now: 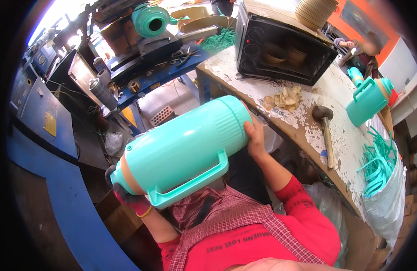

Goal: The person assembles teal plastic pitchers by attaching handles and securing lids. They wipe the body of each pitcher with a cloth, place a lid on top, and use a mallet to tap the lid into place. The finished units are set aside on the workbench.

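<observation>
A large mint-green thermos flask (pixel 186 142) lies tilted sideways in front of me, its long handle facing my body and a tan ring around its neck. My left hand (pixel 132 198), in a dark and red glove, is closed around the neck end. At the ribbed base end, my bare right hand (pixel 256 139) grips with the thumb on the near side; its other fingers are mostly hidden behind the flask. Both hands hold it up over my lap, left of the worn table (pixel 308 131).
On the table stand a black oven (pixel 281 54), a mallet (pixel 325 131) and another green flask (pixel 370 101). A white sack (pixel 387 207) holds green plastic strips. A blue machine bench (pixel 163 74) with a green flask body (pixel 149 21) stands far left. A person (pixel 364 56) is at far right.
</observation>
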The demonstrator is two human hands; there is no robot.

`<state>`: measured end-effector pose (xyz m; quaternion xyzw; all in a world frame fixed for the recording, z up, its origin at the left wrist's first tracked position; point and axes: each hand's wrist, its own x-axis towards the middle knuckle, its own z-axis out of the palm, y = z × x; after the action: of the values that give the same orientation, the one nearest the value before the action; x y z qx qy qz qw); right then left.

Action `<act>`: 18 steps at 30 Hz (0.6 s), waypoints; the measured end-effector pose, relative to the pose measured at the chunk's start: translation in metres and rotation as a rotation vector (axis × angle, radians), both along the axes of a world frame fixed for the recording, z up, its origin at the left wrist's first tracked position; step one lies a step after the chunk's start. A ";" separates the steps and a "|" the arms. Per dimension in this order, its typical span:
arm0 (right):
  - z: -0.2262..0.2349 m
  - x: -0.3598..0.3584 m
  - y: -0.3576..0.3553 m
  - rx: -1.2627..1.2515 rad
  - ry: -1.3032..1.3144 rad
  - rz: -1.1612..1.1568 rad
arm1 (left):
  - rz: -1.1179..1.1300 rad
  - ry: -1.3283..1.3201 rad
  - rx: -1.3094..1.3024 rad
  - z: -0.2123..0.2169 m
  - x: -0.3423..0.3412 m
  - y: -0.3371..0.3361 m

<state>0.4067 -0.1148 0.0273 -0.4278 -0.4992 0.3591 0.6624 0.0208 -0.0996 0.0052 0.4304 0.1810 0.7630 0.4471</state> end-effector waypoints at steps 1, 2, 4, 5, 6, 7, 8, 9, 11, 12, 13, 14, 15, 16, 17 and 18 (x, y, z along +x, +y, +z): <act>-0.001 0.003 0.000 -0.062 0.104 -0.006 | -0.003 -0.029 0.024 0.002 0.004 0.000; -0.002 0.006 0.000 -0.095 0.157 -0.006 | -0.005 -0.066 0.073 0.003 0.006 -0.001; 0.003 0.010 -0.002 0.134 -0.075 -0.092 | -0.168 -0.171 0.058 -0.006 0.011 0.006; 0.007 0.011 -0.005 0.256 -0.219 -0.123 | -0.327 -0.234 -0.012 -0.013 0.012 0.011; 0.012 0.012 -0.006 0.311 -0.350 -0.152 | -0.437 -0.350 -0.125 -0.021 0.013 0.016; 0.016 0.011 -0.009 0.313 -0.368 -0.168 | -0.361 -0.269 -0.105 -0.031 0.012 0.020; 0.020 0.011 -0.012 0.332 -0.404 -0.171 | -0.266 -0.233 -0.094 -0.040 0.011 0.024; 0.023 0.011 -0.015 0.371 -0.431 -0.179 | -0.202 -0.189 -0.052 -0.049 0.011 0.026; 0.021 0.013 -0.023 0.328 -0.494 -0.185 | -0.135 -0.242 -0.175 -0.065 0.005 0.026; 0.016 0.014 -0.029 0.248 -0.514 -0.206 | -0.081 -0.233 -0.270 -0.071 0.003 0.023; 0.010 0.018 -0.032 0.198 -0.467 -0.196 | -0.066 -0.200 -0.321 -0.076 0.003 0.022; 0.000 0.021 -0.039 0.186 -0.399 -0.227 | -0.157 -0.209 -0.305 -0.082 0.006 0.016; -0.010 0.026 -0.045 0.128 -0.357 -0.255 | -0.162 -0.125 -0.427 -0.086 0.009 0.015; -0.022 0.030 -0.052 0.011 -0.278 -0.293 | -0.171 -0.061 -0.511 -0.092 0.015 0.012; -0.034 0.033 -0.059 -0.105 -0.223 -0.315 | -0.181 -0.026 -0.626 -0.095 0.021 0.011; -0.045 0.036 -0.067 -0.259 -0.171 -0.339 | -0.159 0.036 -0.760 -0.097 0.027 0.014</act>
<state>0.4425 -0.1819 -0.0175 -0.6156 -0.4243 0.2663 0.6083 0.0474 -0.0858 -0.0915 0.2600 0.4247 0.5970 0.6290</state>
